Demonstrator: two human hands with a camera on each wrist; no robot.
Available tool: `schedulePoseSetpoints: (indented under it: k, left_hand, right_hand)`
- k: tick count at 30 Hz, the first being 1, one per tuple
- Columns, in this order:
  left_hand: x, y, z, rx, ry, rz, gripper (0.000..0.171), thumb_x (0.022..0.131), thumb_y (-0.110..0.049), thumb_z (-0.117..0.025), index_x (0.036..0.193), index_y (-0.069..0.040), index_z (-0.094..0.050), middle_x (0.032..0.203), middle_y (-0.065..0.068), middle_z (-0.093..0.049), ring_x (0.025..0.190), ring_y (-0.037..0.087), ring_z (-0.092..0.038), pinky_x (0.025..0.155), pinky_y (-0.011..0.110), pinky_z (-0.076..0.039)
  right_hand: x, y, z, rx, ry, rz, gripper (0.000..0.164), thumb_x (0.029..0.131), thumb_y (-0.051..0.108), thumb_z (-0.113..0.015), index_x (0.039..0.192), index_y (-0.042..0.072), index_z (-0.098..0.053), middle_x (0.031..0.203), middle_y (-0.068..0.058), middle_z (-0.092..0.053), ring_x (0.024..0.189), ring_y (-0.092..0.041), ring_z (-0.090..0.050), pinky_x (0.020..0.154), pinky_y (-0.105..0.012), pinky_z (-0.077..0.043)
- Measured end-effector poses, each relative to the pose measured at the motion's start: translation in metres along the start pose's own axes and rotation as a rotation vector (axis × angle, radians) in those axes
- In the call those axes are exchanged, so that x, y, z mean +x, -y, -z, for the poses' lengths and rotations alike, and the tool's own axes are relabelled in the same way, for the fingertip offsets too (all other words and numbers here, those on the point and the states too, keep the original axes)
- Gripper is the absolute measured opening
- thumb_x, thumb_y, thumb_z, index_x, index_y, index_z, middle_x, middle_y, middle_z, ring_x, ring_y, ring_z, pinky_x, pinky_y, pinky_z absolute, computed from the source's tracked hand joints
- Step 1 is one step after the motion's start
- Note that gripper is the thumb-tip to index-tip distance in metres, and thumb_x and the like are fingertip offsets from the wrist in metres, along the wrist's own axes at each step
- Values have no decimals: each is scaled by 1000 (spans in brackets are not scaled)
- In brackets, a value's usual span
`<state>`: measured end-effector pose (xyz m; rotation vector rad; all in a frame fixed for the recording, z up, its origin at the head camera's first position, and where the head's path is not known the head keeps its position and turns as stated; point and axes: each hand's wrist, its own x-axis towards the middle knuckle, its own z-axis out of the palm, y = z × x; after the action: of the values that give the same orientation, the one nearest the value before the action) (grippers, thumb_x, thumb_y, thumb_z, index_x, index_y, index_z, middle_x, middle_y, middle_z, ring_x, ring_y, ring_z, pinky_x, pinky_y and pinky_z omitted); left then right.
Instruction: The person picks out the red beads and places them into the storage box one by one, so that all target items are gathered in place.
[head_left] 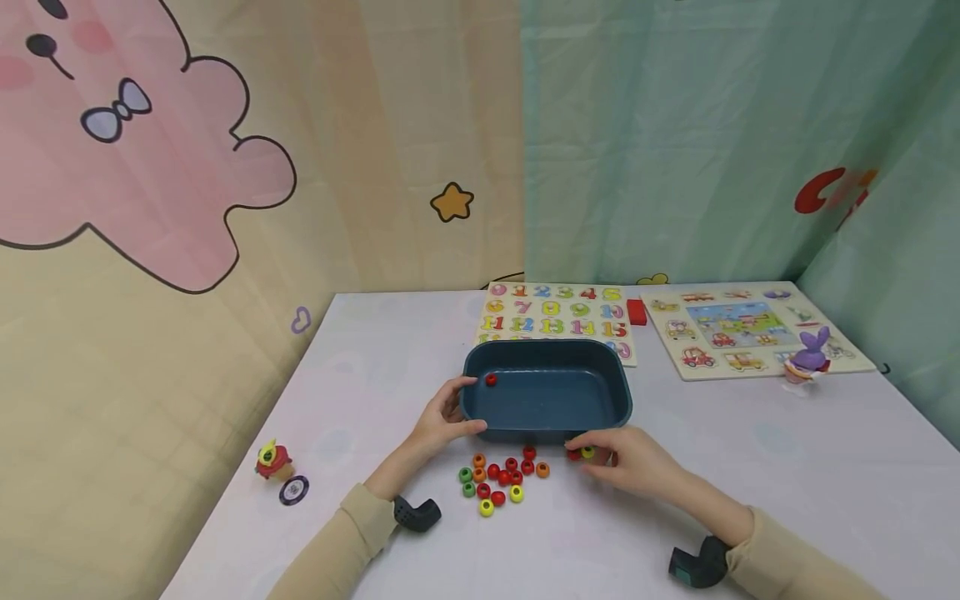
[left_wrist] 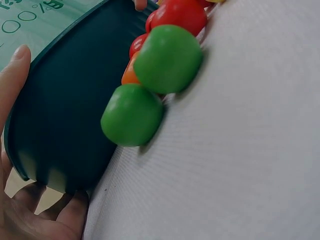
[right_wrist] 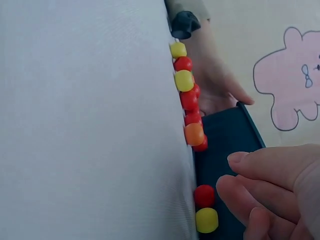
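A dark blue plastic basin [head_left: 555,402] stands on the table, one red bead [head_left: 491,380] inside it near the left end. My left hand [head_left: 438,421] grips its left end, thumb at the near side and fingers curled round the wall. Before the basin's front wall lies a loose group of beads in red, orange, yellow and green [left_wrist: 132,115]. My right hand [head_left: 637,462] reaches to the front wall's right part. Its fingertips hover beside a red bead [right_wrist: 204,196] and a yellow bead [right_wrist: 207,220], with nothing between thumb and fingers.
Behind the basin lies a number puzzle board [head_left: 551,310], partly covered by it. A red block [head_left: 636,312] and a vehicle puzzle board [head_left: 678,371] are to the right, with a purple-topped toy [head_left: 810,352]. At left sit a small toy [head_left: 274,461] and a round disc [head_left: 294,490].
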<state>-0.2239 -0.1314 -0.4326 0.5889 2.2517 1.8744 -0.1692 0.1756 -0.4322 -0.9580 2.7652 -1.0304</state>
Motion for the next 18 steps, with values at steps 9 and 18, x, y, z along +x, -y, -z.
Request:
schedulePoseSetpoints:
  k: [9, 18]
  left_hand:
    - [0, 1, 1, -2, 3, 19, 65, 77, 0, -66, 133, -3, -33, 140, 15, -28, 125, 32, -32, 98, 40, -33]
    - [0, 1, 2, -31, 49, -28, 70, 76, -9, -70, 133, 1, -30, 139, 22, -26, 125, 35, -31, 99, 41, -32]
  right_hand:
    - [-1, -4, -9, -85, -44, -60, 30, 77, 24, -70, 106, 22, -64, 53, 15, -44, 47, -1, -40, 42, -18, -36]
    - [-1, -6, -14, -81, -88, -67, 26, 75, 18, -72, 100, 23, -66, 63, 18, -51, 49, -2, -41, 43, -18, -37]
